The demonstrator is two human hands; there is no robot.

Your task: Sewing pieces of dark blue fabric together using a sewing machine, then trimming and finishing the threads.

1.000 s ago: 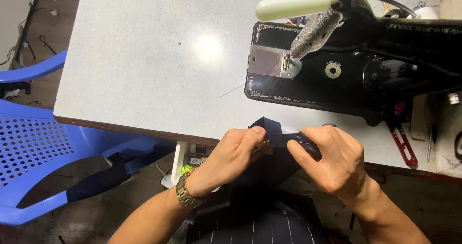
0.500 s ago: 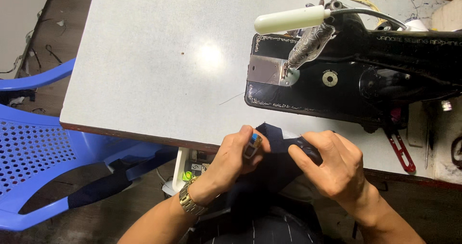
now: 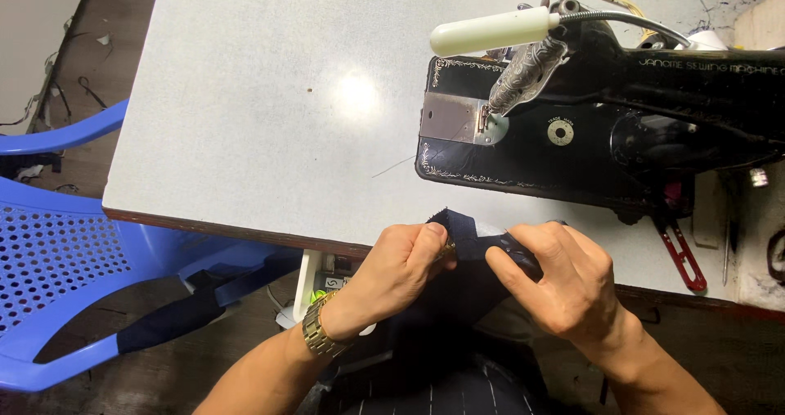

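Observation:
My left hand [image 3: 405, 264] and my right hand [image 3: 556, 272] both pinch a piece of dark navy fabric [image 3: 466, 235] at the near edge of the grey table [image 3: 262, 112]. The cloth's top corner lies on the tabletop; the rest hangs down into my lap. A gold watch [image 3: 320, 333] sits on my left wrist. My fingertips press along a fold in the cloth, a few centimetres apart. Something small may be hidden under my left thumb; I cannot tell what.
A black sewing machine [image 3: 589, 129] with a white lamp [image 3: 491, 29] stands at the table's right. Red-handled scissors [image 3: 680, 255] lie beside it. A blue plastic chair [image 3: 65, 260] with dark cloth [image 3: 168, 321] draped on it stands at the left.
Both hands stayed at the table's edge, working the fabric. My left thumb has closed down over the small bright object seen half a second ago. The view shifted slightly.

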